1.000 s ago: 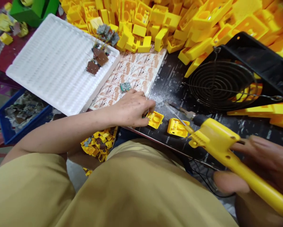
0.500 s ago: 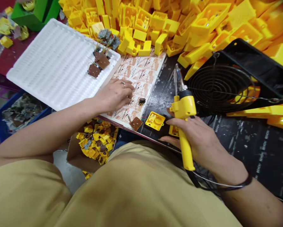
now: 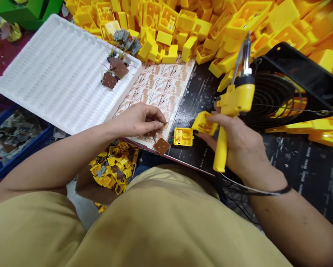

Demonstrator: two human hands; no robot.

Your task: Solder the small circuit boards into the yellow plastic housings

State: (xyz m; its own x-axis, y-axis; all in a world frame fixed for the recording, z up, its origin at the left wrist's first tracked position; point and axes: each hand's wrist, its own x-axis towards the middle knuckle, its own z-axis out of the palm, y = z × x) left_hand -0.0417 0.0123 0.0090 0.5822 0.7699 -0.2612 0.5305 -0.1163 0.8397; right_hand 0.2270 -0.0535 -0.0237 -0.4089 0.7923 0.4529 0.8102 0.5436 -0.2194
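Note:
My right hand (image 3: 237, 146) grips a yellow soldering iron (image 3: 233, 104), tip pointing up and away, and its fingers also hold a small yellow plastic housing (image 3: 204, 123) lifted off the black mat (image 3: 294, 163). Another yellow housing (image 3: 183, 136) lies on the mat with a brown circuit board (image 3: 161, 145) wired beside it. My left hand (image 3: 141, 120) rests on the printed sheet (image 3: 158, 89), fingers pinched together on something small that I cannot make out.
A white foam tray (image 3: 58, 70) holding a few brown boards (image 3: 113, 72) lies at the left. A big pile of yellow housings (image 3: 197, 22) fills the back. A black fan (image 3: 280, 96) stands at the right. A box of yellow parts (image 3: 111, 172) sits below the bench edge.
My right hand has picked up the second yellow housing from the mat and raised it with the soldering iron. My left hand slid slightly toward me along the printed sheet.

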